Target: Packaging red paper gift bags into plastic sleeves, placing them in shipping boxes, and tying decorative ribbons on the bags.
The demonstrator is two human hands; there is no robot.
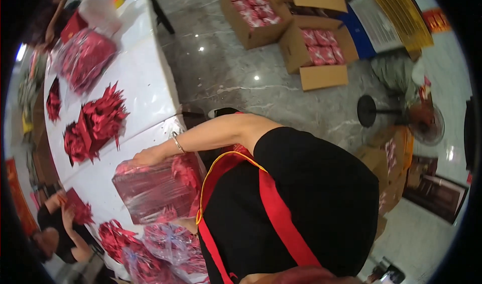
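Note:
My right hand, reached across from a black sleeve and wearing a bangle, grips the far upper edge of a clear plastic-wrapped bundle. Dark red, flat-sided goods with red ribbon-like tufts show through its wrap. The bundle sits at the near edge of the white-covered table, against the front of my red apron. Only a small patch of skin, seemingly part of my left hand, shows below the bundle; its fingers are hidden. Bagged red tufted goods lie beside that patch.
Loose red tufted goods and another plastic-wrapped bundle lie on the white table. Across it, a co-worker's hands hold a red piece. Open cartons of red-and-white packs and a fan stand on the floor.

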